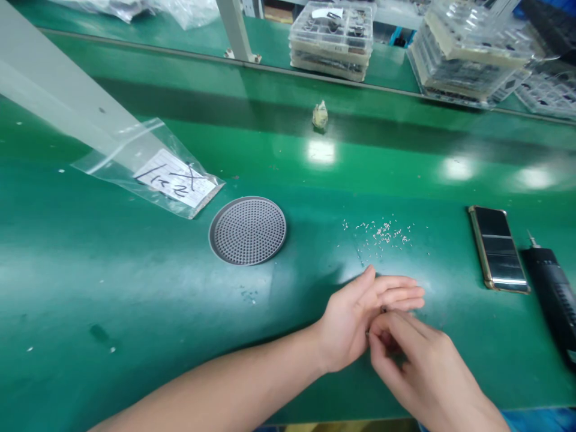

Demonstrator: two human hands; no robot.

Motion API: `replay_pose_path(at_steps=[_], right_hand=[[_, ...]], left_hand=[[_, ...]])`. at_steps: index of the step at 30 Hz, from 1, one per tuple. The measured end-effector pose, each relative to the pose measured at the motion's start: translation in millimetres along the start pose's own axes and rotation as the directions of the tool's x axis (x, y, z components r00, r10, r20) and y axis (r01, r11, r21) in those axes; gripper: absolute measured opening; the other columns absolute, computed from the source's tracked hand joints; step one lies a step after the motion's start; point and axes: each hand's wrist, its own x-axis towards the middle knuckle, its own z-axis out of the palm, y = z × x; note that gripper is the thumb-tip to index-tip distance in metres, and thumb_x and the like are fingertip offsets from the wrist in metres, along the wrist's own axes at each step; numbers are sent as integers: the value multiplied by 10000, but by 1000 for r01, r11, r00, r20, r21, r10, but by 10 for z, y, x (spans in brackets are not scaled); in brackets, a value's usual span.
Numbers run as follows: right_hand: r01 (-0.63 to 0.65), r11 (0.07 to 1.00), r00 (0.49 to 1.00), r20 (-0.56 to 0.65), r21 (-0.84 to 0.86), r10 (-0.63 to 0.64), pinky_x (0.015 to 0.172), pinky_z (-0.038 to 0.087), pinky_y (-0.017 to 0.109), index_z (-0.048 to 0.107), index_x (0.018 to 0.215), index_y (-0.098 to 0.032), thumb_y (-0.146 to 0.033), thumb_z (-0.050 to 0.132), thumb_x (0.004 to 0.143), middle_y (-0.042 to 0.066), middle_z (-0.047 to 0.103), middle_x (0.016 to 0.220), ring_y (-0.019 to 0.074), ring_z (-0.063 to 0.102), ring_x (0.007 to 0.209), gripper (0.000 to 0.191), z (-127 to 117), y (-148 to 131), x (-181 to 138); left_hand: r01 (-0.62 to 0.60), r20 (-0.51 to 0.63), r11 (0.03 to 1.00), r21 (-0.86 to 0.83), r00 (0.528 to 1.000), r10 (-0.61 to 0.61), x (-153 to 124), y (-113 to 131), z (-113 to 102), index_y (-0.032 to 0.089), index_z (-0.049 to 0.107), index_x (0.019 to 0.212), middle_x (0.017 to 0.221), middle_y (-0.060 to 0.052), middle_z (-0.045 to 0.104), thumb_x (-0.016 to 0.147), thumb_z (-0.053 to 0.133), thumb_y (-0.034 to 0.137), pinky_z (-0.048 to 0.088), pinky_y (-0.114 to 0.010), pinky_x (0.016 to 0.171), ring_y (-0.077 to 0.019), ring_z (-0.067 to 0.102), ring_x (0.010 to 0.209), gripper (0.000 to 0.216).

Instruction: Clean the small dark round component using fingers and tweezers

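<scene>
My left hand (360, 315) lies palm up on the green table mat, fingers stretched to the right. My right hand (418, 366) rests against it, thumb and forefinger pinched at the left palm, apparently on something tiny and dark; I cannot make out what. A scatter of several tiny pale screws (382, 233) lies on the mat just beyond both hands. A round grey perforated tray (247, 230) sits to the left of the screws.
A clear zip bag with a handwritten label (157, 171) lies at the left. A smartphone (497, 248) and a black electric screwdriver (553, 294) lie at the right. Stacked clear plastic part trays (333, 39) stand at the back. A small crumpled scrap (320, 115) sits mid-table.
</scene>
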Motion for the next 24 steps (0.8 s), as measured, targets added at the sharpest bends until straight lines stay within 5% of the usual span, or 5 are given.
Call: replay_pose_path(at_steps=[11,18,24], right_hand=[[5,1000,1000,-8,-27,-5,502,403,283,489,922,-236,-142,457,1008,-36,574,740,165,592,539,131,49,44,-80],[-78,992,996,-27,97,80,538,507,267,549,1102,-241,-169,452,1033,-8,638,837,171,640,604,139,-135,-31,-132],[-1,1000,994,-107,-31,-2,787,576,326,581,1309,-229,-198,486,1109,73,662,1139,235,677,985,224,-199,106,-165]], left_hand=[[24,3,999,-29,1000,-24,-6,33,2,43,601,1314,1451,-253,516,909,647,688,245,-532,1220,-412,425,1412,763],[54,49,996,-68,998,-50,-26,96,6,98,605,1337,1484,-218,496,1063,294,652,199,-563,1214,-389,406,1431,691],[66,89,994,-86,994,-58,-41,130,5,93,572,1374,1493,-220,486,1080,252,646,299,-432,1149,-341,427,1425,703]])
